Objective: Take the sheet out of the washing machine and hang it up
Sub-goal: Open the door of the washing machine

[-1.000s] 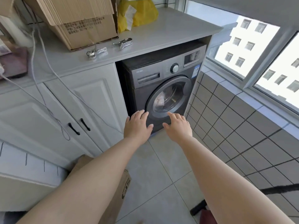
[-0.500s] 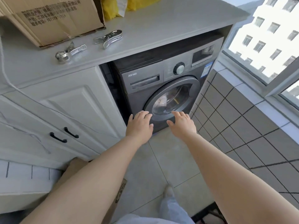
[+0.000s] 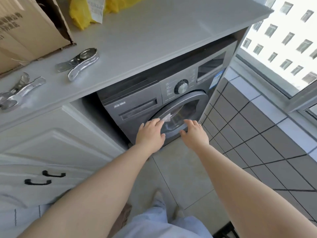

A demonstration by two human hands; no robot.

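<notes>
1. A dark grey front-loading washing machine (image 3: 137, 107) is standing in a recess beneath a pale grey bench (image 3: 154, 40), with its round glass door (image 3: 180, 114) sitting closed against the front panel.
2. A pale sheet (image 3: 167, 118) is lying inside the drum; only a small light patch is showing through the door glass, just beyond the left fingertips.
3. The left hand (image 3: 151, 134) is reaching forward, palm down, with its fingers straight and slightly spread, gripping nothing. The fingertips are lying over the left edge of the door ring; actual contact cannot be confirmed.
4. The right hand (image 3: 194, 133) is reaching forward beside it, fingers relaxed and apart, gripping nothing. It is hovering before the lower right part of the door.
5. Two large silver metal clips are lying on the bench: one (image 3: 78, 63) nearer the machine, the other (image 3: 18, 91) at the left edge of the view.
6. A brown cardboard box (image 3: 32, 30) is resting on the bench behind the clips, and a yellow plastic bag (image 3: 80, 16) is lying to its right.
7. White cabinet doors with two black handles (image 3: 45, 177) are standing to the left of the machine.
8. A grey tiled wall (image 3: 257, 134) is rising on the right beneath a window (image 3: 283, 40).
</notes>
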